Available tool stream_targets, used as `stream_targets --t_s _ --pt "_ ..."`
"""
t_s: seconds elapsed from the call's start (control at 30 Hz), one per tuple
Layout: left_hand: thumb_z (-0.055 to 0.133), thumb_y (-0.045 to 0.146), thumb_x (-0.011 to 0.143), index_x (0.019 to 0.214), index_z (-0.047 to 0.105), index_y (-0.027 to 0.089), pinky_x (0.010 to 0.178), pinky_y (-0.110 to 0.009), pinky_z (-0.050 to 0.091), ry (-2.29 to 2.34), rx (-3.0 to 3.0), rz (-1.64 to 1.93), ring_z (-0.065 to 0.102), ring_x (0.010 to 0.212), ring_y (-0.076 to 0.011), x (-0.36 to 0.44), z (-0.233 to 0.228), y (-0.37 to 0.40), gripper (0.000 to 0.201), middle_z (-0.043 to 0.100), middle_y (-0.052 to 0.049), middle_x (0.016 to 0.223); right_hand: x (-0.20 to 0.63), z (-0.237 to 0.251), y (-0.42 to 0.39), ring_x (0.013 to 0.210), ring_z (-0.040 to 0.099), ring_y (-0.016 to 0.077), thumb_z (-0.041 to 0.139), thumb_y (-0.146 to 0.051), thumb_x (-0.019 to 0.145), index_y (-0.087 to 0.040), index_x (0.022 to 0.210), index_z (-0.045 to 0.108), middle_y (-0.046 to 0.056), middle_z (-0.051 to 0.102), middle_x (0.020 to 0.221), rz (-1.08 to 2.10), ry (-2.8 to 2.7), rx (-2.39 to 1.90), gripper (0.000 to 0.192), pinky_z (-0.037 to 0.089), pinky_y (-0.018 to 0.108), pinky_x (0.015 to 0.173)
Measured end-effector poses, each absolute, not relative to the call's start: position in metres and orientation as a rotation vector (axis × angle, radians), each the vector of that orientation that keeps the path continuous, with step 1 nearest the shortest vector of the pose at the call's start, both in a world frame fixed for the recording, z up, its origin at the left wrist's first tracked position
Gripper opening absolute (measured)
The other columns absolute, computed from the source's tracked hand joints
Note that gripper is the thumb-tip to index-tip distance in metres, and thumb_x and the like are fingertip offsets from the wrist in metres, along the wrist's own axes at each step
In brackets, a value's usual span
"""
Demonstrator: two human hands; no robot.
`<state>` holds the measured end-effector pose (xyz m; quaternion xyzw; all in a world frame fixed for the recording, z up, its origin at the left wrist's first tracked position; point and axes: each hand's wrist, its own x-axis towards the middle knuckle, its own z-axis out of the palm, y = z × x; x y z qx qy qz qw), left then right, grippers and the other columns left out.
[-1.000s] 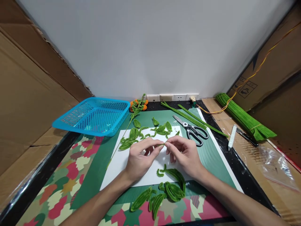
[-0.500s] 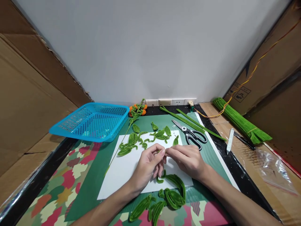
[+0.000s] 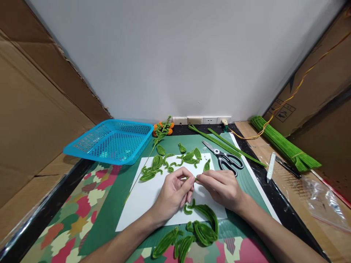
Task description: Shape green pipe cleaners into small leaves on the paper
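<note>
- Pinching, between thumb and fingers of the left hand [image 3: 174,191], a small green piece [image 3: 195,179], largely hidden behind the fingertips.
- Meeting it from the opposite side with the right hand [image 3: 222,188], palm down, fingertips drawn together on the other end, above a sheet of white paper [image 3: 137,206].
- Engaged, judging by the two-sided pinch, in bending or twisting by hand; too small and too covered to tell which.
- Calling next, most likely, for a firm hold on the left and a slight, careful turn from the right, without flattening the fuzzy surface.
- Facing, beyond the left hand, a scatter of leaf shapes [image 3: 157,160], with a blue basket [image 3: 137,155] farther off to the left and an orange-flowered stem [image 3: 167,130] beside it.
- Bordered, beyond the right hand, by scissors [image 3: 219,152] and loose green stems [image 3: 214,138], with a tied green bundle [image 3: 285,144] well apart to the right.
- Backed, on the near side of both hands, by a cluster of larger leaves [image 3: 204,233], partly on the green mat [image 3: 101,215].
</note>
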<state>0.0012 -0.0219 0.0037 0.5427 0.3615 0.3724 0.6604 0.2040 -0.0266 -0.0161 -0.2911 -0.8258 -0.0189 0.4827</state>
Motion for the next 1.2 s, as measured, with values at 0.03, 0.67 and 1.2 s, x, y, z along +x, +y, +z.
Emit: stream_targets --t_s 0.03,0.67,1.2 --pt "0.074 0.044 0.096 0.090 0.059 0.017 0.036 -0.012 0.034 0.807 1.250 0.851 0.048 0.040 -0.0044 0.001 0.004 -0.023 0.031 0.057 0.006 0.062 0.202 -0.015 -0.028 0.061 0.063 0.0139 0.061 -0.006 0.101 -0.013 0.106 0.070 0.007 0.075 0.082 0.008 -1.981 -0.711 0.013 0.045 0.025 0.056" --pt "0.051 0.013 0.104 0.106 0.068 0.017 0.068 -0.029 0.054 0.447 2.701 1.122 0.067 0.074 -0.0176 -0.025 0.004 -0.007 0.018 0.071 -0.007 0.083 0.186 -0.006 -0.040 0.034 0.051 0.0103 0.082 -0.049 0.087 -0.016 0.078 0.069 0.000 0.064 0.058 1.638 -1.152 -0.913 0.037 0.041 0.021 0.032" --pt "0.070 0.050 0.097 0.092 0.062 0.015 0.046 -0.016 0.035 0.771 1.254 0.648 0.052 0.054 -0.0067 -0.005 0.001 -0.019 0.036 0.060 0.001 0.069 0.212 -0.024 -0.036 0.058 0.058 0.0138 0.054 -0.004 0.103 -0.015 0.106 0.065 0.003 0.067 0.072 -0.150 -2.108 -0.746 0.016 0.041 0.027 0.059"
